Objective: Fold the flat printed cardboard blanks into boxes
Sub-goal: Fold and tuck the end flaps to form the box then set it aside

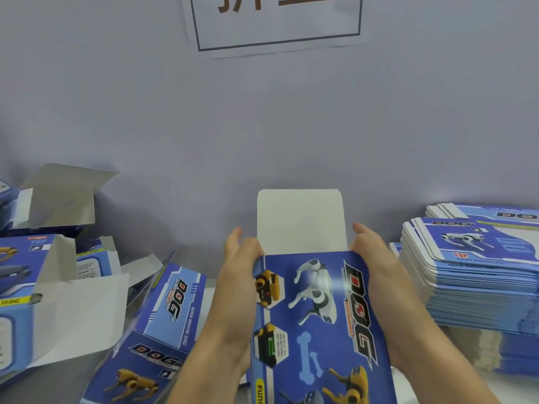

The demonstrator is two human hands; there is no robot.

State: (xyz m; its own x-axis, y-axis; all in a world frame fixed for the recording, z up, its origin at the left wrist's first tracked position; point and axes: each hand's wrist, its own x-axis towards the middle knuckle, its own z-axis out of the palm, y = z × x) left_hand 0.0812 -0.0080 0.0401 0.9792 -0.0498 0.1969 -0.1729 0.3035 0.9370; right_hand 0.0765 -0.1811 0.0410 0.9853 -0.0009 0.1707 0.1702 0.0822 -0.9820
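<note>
A person's left hand [236, 287] and right hand [379, 287] clasp the sides of a blue printed dog box [320, 330], fingers curled around it, its white end flap [300, 221] standing open. Likely next: tucking that flap shut. Folded open boxes [163, 330] lie left, apparently empty; flat blanks [478, 275] stacked right
</note>
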